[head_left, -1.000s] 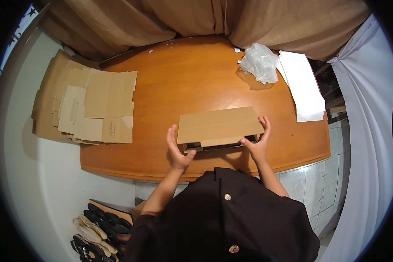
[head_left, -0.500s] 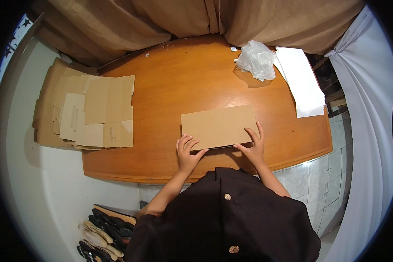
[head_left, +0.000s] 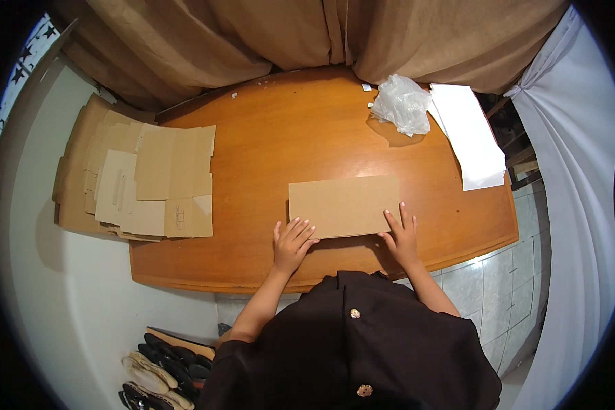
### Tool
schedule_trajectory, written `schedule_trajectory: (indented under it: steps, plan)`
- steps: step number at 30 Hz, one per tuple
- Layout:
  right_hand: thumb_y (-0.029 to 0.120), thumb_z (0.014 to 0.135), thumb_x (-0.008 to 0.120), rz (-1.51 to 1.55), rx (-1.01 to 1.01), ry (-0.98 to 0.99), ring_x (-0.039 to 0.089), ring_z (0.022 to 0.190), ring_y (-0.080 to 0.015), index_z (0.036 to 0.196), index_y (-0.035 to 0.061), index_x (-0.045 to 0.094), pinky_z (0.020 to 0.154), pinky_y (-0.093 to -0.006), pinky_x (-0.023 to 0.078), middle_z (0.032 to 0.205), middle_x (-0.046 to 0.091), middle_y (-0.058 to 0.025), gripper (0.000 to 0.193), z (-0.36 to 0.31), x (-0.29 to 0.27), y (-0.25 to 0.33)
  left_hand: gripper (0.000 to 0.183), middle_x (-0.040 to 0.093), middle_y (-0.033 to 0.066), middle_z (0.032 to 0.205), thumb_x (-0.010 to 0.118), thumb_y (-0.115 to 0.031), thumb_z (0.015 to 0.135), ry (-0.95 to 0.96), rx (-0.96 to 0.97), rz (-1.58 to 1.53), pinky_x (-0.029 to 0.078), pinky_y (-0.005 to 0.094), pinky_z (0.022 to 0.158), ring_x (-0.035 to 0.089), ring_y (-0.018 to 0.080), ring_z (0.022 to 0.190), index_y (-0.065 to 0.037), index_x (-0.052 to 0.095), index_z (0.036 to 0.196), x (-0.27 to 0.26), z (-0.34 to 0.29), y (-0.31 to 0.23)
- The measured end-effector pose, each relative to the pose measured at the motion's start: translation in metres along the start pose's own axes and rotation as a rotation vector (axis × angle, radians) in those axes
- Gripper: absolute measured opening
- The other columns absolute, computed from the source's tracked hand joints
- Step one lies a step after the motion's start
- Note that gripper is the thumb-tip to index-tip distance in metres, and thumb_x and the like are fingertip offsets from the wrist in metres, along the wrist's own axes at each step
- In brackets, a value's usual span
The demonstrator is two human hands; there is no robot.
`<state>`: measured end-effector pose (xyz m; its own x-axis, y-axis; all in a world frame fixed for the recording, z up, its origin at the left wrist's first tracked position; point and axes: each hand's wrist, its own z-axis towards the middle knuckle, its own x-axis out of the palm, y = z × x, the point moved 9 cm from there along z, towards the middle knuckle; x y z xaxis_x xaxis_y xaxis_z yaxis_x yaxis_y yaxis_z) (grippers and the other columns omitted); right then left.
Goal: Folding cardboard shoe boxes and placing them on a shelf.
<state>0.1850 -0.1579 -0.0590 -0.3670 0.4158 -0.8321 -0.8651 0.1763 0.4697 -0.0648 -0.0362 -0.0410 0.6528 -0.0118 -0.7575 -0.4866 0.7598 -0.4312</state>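
A flat rectangular piece of brown cardboard (head_left: 345, 205) lies in front of me on the wooden table (head_left: 266, 150). My left hand (head_left: 292, 244) rests its spread fingers on the near left corner of the cardboard. At the near right corner, my right hand (head_left: 401, 236) touches the edge, with fingers stretched out over the top and the thumb at the near side. Neither hand is closed round anything.
Flattened cardboard sheets (head_left: 154, 171) are stacked at the table's left. A crumpled clear plastic bag (head_left: 402, 106) and white paper sheets (head_left: 468, 140) lie at the far right. Brown curtains (head_left: 287, 34) hang behind the table. Shoes (head_left: 164, 369) stand at lower left.
The cardboard has turned slightly and its near edge sits a little lower in view. My fingers have flattened onto it. The whole view has shifted slightly.
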Motion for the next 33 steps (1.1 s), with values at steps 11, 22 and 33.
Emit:
schedule_trajectory:
  steps: [11, 22, 33]
  plan:
    - [0.022, 0.078, 0.065, 0.439, -0.107, 0.154, 0.057, 0.090, -0.0289, 0.120, 0.0098, 0.053, 0.098, -0.0450, 0.035, 0.106, 0.057, -0.0150, 0.046, -0.002, 0.014, 0.102, 0.036, 0.044, 0.0167, 0.130, 0.061, -0.024, 0.084, -0.417, -0.579, -0.061, 0.033, 0.0427, 0.099, 0.041, 0.0355, 0.121, -0.008, 0.056, 0.117, -0.064, -0.017, 0.069]
    - [0.019, 0.073, 0.070, 0.311, -0.221, -0.138, 0.050, 0.109, -0.0341, 0.129, 0.0013, 0.040, 0.101, -0.0418, 0.034, 0.119, 0.050, -0.0217, 0.066, 0.021, 0.031, 0.129, 0.063, -0.004, 0.0280, 0.147, 0.053, -0.026, 0.089, -0.017, -0.527, -0.311, 0.012, 0.0456, 0.109, 0.005, 0.0419, 0.137, -0.001, 0.026, 0.140, -0.019, -0.030, 0.079]
    - [0.027, 0.071, 0.075, 0.984, 0.282, 0.526, 0.034, 0.128, -0.0344, 0.142, 0.0059, 0.022, 0.103, -0.0402, 0.030, 0.136, 0.035, -0.0230, 0.091, 0.018, 0.118, 0.114, 0.083, 0.009, 0.0208, 0.147, 0.054, -0.022, 0.089, -0.089, -0.718, -0.999, 0.015, 0.0381, 0.110, 0.014, 0.0305, 0.136, 0.000, -0.004, 0.142, 0.010, -0.067, 0.090]
